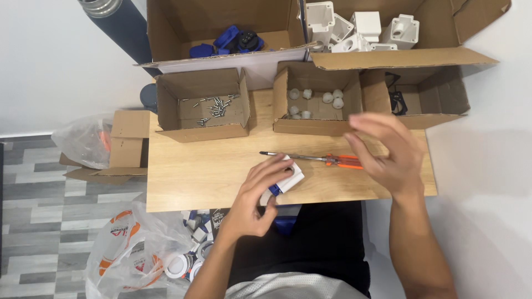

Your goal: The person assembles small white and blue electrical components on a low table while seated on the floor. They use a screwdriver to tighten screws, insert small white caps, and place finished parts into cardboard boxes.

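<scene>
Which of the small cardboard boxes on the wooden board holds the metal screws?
The leftmost small box holds the screws. The middle one holds white round pieces; the right one holds something black.

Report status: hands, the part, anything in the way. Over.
Left hand grips white plastic part on wooden board. Right hand open, blurred, above orange-handled screwdriver. Screwdriver lies just behind the part; box of screws stands clear.
</scene>
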